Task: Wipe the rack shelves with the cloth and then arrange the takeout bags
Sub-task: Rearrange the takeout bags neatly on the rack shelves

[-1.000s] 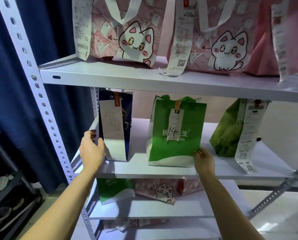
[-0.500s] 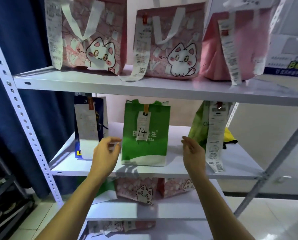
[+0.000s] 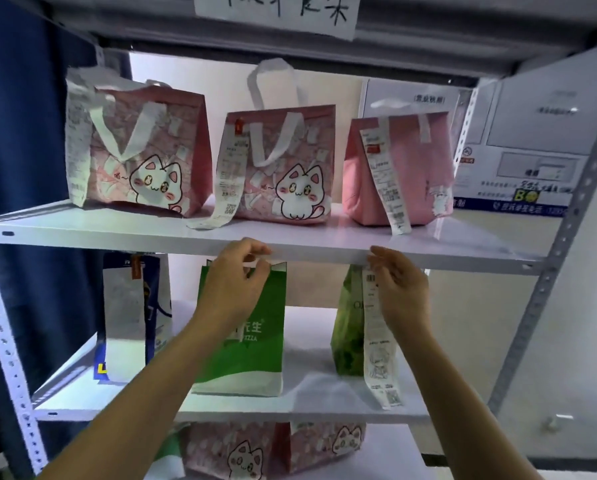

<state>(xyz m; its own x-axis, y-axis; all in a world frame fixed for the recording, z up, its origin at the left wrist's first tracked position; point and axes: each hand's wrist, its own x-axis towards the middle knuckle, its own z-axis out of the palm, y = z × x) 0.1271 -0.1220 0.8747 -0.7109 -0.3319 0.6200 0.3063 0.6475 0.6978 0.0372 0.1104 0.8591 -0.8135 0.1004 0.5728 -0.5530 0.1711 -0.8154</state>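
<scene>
Both hands are raised in front of the rack, between the middle and upper shelves, with no cloth in sight. The left hand (image 3: pixel 234 285) has its fingers loosely curled, thumb and forefinger close together near the top edge of the green pizza bag (image 3: pixel 245 341); whether it actually pinches the bag's rim I cannot tell. The right hand (image 3: pixel 402 289) is relaxed and half open, its fingertips just beside the top of the long receipt (image 3: pixel 376 341) that hangs from the dark green bag (image 3: pixel 347 327) at 3 o'clock of the pizza bag; it appears to hold nothing.

The takeout bags stand as follows: on the upper shelf (image 3: pixel 117 233), two pink cat bags (image 3: pixel 137 150) (image 3: pixel 283 168) and a plain pink bag (image 3: pixel 399 171) at 3 o'clock of them; on the middle shelf (image 3: pixel 310 396), a blue and white bag (image 3: pixel 134 320) at 9 o'clock of the pizza bag.

The likely risks, as I judge them:
- The receipts dangle past the shelf edges. A hand that rises toward the upper shelf could snag one and tear it or drag its bag forward.
- The dark green bag looks tilted and soft; a tug on its receipt may tip it.
- The centre cat bag's receipt lies curled on the shelf front, so sliding that bag could crease it underneath.
</scene>
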